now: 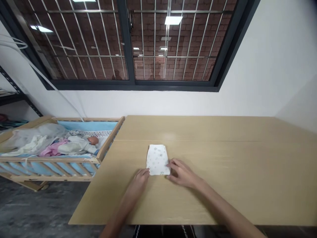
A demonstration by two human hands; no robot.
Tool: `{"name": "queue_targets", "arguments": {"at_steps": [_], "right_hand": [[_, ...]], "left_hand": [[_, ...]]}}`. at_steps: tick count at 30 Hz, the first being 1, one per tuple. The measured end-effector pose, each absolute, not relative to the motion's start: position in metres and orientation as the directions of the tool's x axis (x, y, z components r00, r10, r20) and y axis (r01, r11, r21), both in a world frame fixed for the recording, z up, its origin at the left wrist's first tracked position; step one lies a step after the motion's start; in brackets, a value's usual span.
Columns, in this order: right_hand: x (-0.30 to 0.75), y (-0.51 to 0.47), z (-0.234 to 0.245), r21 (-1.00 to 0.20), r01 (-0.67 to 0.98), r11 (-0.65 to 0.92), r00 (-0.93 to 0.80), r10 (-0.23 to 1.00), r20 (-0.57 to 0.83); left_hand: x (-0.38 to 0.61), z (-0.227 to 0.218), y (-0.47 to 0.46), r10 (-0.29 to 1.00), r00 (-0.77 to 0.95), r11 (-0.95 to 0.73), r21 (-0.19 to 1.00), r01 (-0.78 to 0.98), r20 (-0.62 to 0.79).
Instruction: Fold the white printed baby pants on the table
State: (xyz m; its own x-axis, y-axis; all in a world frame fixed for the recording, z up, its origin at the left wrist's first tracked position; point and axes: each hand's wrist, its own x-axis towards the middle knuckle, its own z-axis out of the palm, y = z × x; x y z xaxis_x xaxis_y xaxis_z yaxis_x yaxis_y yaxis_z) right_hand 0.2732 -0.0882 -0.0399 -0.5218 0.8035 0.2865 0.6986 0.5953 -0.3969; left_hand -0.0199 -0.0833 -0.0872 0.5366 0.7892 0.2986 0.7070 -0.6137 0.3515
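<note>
A folded white disposable diaper with a small pale print lies flat on the light wood-grain table, left of the table's middle, just nearer than the seam that crosses the tabletop and well back from the near edge. The person's left hand is at the diaper's lower left corner, its fingers together and touching the edge. The right hand is at the lower right side, its fingers close together and against the edge. Whether either hand pinches the diaper cannot be told. Beyond the table's left edge stands a wooden crib with blue padding, its end rail just beside the table's far left corner. Inside lies a baby doll in white clothes, next to a pink cloth and a bunched white net. A dark-framed window with metal bars, showing a red brick wall, is in the white wall behind the table. A black metal shelf stands at far left above the grey floor.
</note>
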Motion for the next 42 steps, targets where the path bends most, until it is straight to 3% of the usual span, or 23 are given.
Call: {"name": "queue_targets", "arguments": {"at_steps": [5, 9, 15, 20, 30, 32, 35, 38, 42], "right_hand": [[0.264, -0.093, -0.062, -0.381, 0.683, 0.623, -0.518, 0.781, 0.349], [0.257, -0.107, -0.05, -0.358, 0.688, 0.631, -0.527, 0.774, 0.351], [0.267, -0.127, -0.004, -0.654, 0.561, 0.508, -0.52, 0.831, 0.199], [0.266, -0.069, -0.016, -0.733, 0.496, 0.465, -0.373, 0.877, 0.303], [0.249, -0.012, -0.065, -0.545, 0.814, 0.201, -0.021, 0.948, 0.318], [0.243, -0.023, -0.069, -0.424, 0.867, 0.26, -0.076, 0.912, 0.404], [0.229, -0.041, -0.077, -0.212, 0.832, 0.512, -0.381, 0.806, 0.452], [0.22, -0.054, -0.088, -0.162, 0.733, 0.66, -0.558, 0.721, 0.411], [0.231, -0.061, -0.094, -0.165, 0.729, 0.664, -0.581, 0.729, 0.362]], "left_hand": [[-0.008, -0.078, -0.089, 0.821, 0.49, -0.565, 0.292, 0.772, 0.294], [-0.006, -0.067, -0.107, 0.839, 0.459, -0.531, 0.253, 0.809, 0.292], [-0.009, -0.039, -0.123, 0.849, 0.446, -0.507, 0.197, 0.839, 0.284], [0.003, -0.015, -0.076, 0.864, 0.396, -0.469, 0.211, 0.858, 0.312], [0.035, -0.039, -0.002, 0.904, 0.331, -0.392, 0.214, 0.895, 0.271], [0.038, -0.044, -0.011, 0.904, 0.308, -0.378, 0.217, 0.9, 0.298], [0.048, -0.052, -0.03, 0.828, 0.426, -0.521, 0.221, 0.825, 0.364], [0.061, -0.062, -0.044, 0.739, 0.571, -0.664, 0.243, 0.707, 0.359], [0.059, -0.076, -0.049, 0.791, 0.573, -0.611, 0.278, 0.741, 0.213]]}}
